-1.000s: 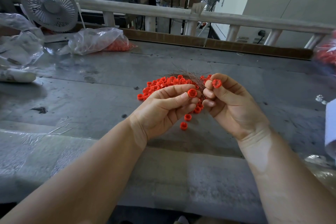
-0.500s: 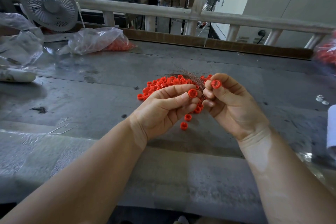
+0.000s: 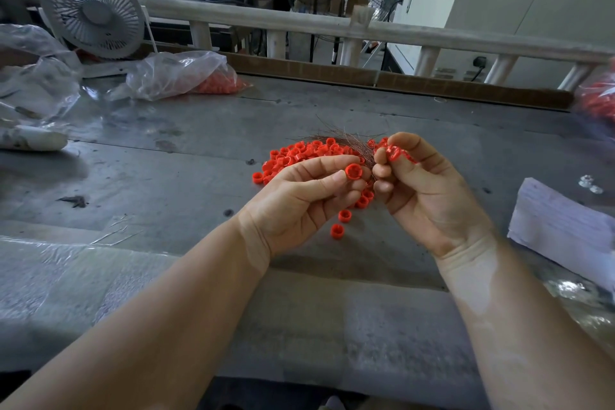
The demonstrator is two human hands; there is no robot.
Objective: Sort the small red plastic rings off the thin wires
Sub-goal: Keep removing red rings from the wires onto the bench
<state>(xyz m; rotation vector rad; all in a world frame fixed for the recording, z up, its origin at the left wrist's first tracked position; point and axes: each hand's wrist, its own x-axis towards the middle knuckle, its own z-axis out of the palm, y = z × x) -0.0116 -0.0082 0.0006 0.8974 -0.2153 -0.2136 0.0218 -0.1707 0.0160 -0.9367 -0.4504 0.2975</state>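
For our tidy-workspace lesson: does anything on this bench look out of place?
Two red rings lie apart from the main ring pile, strayed toward the near edge below the left hand. Nothing else stands out.

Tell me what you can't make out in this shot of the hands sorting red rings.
All in the head view:
- Ring in the right hand: motion-blurred, shape unclear.
- Thin wires: too fine to count, partly behind the fingers.
- Pile of red rings: its near part is hidden behind the left hand.
- Red bag: cut off by the right edge, blurred.
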